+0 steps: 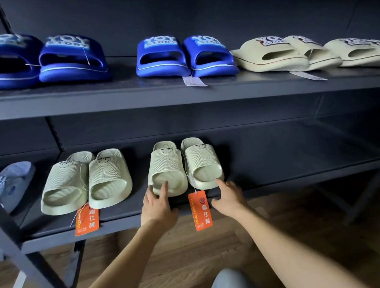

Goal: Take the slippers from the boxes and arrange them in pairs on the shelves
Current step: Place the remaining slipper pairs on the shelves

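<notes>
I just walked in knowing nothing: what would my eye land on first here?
Probably the left hand and right hand, both at the front ends of a pale green slipper pair on the lower shelf. Then the bright orange tag hanging between them over that shelf's front edge, and the vivid blue slippers on the upper shelf.

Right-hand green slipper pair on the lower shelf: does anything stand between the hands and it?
Nothing visible does. The left hand touches the left slipper at its toe; the right hand is at the front edge of the right slipper. The orange tag hangs off the shelf edge between them, blocking neither.
</notes>
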